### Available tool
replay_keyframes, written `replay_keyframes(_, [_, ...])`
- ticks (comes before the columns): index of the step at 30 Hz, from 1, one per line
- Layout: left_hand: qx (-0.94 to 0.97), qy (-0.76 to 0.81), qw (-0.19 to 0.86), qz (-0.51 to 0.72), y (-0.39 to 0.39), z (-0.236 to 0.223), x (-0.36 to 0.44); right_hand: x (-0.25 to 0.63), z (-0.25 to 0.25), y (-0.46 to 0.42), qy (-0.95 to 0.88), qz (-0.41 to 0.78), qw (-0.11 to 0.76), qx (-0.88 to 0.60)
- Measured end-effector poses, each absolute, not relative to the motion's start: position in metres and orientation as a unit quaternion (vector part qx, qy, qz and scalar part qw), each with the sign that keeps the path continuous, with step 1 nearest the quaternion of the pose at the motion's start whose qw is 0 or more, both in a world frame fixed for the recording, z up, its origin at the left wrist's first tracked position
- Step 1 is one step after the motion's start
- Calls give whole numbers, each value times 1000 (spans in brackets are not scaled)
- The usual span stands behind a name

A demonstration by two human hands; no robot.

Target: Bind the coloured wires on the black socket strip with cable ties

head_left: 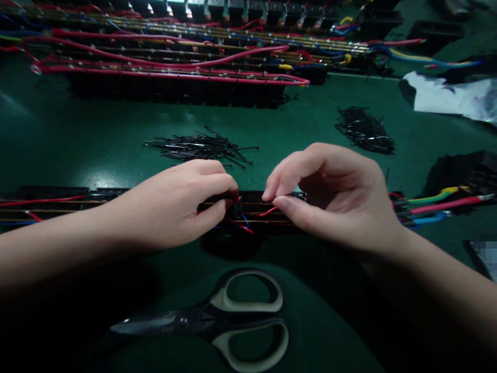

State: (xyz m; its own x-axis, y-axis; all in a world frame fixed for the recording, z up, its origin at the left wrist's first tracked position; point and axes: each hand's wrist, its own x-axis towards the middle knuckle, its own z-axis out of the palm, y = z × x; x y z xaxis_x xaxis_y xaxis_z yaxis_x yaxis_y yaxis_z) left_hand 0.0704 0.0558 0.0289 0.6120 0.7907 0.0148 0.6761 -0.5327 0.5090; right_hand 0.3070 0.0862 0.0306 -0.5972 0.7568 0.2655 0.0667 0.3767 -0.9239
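A long black strip assembly [254, 198] with brass-coloured rails and thin red and blue wires lies across the table under both hands. My left hand [194, 199] rests over its middle, thumb and index finger closed at a small green part [238, 209]; what they pinch is hidden. Just to the right, my right hand [337, 197] has its thumb and fingertips pressed together above the rails, the other fingers curled. A thin red wire [267, 212] runs up to that thumb tip; whether it is gripped I cannot make out.
Black cable ties lie in two piles, one behind my left hand [202, 146] and another [365, 129] farther right. Scissors [194, 320] lie in front of me. Similar assemblies with thick red wires [174, 65] stand at the back. A white plastic bag [438, 96] is at right.
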Motion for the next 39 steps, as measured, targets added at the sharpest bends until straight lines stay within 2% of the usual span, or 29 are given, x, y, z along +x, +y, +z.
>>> replay_keyframes(16, [868, 421, 235, 116, 57, 29, 70, 307, 33, 87, -728, 506, 368, -279])
replay_keyframes(39, [865, 420, 246, 125, 57, 28, 68, 308, 29, 87, -792, 486, 299, -217])
